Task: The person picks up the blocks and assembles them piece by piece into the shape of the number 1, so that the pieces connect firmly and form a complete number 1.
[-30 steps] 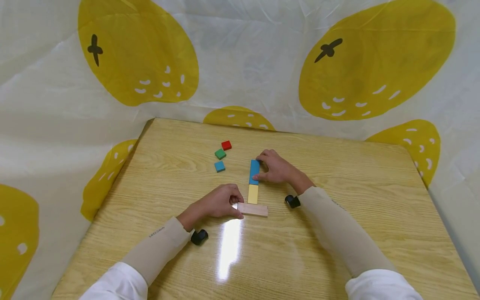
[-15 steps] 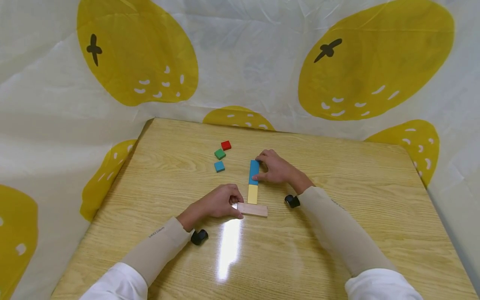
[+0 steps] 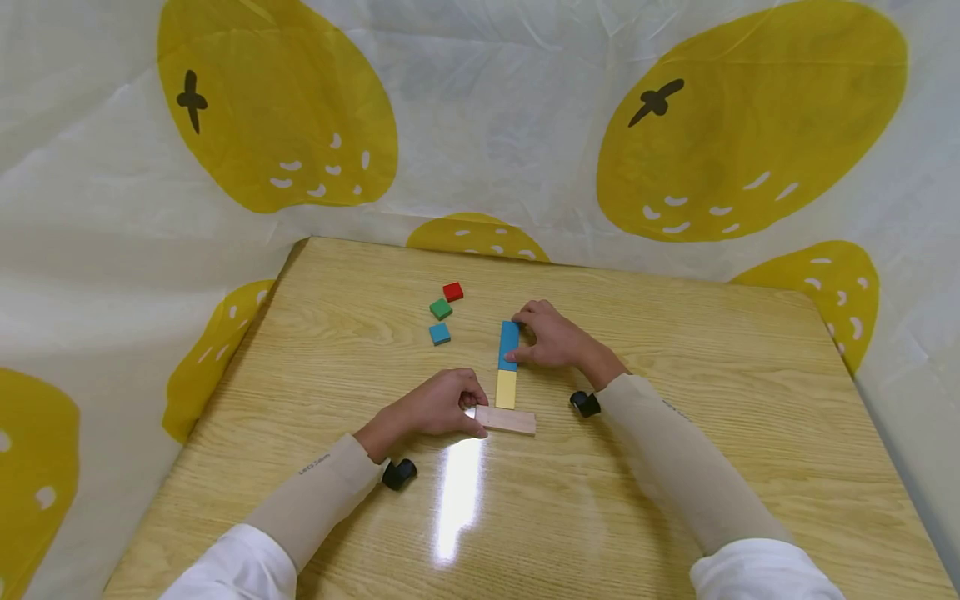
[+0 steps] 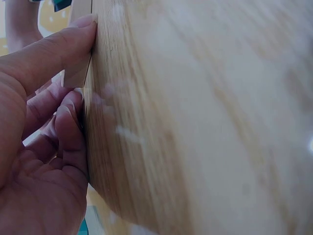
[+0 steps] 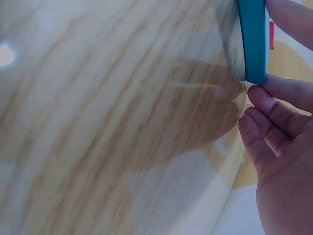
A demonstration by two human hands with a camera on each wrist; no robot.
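Observation:
A long blue block (image 3: 508, 340), a yellow block (image 3: 506, 390) and a plain wooden block (image 3: 512, 421) lie on the table, forming an upside-down T. My left hand (image 3: 435, 404) pinches the left end of the wooden block, thumb on the near side and fingers at the far side. With thumb and fingers, my right hand (image 3: 553, 335) holds the long blue block from its right side. Its far end meets the fingertips in the right wrist view, where the blue block (image 5: 254, 44) looks teal. The yellow block sits between the other two, untouched by either hand.
Left of the long blue block lie a small blue block (image 3: 440, 334), a green block (image 3: 441, 309) and a red block (image 3: 453, 292). The wood-grained table (image 3: 675, 467) ends at a white curtain (image 3: 495, 108) with yellow fruit prints. Light glares on the tabletop near the left hand.

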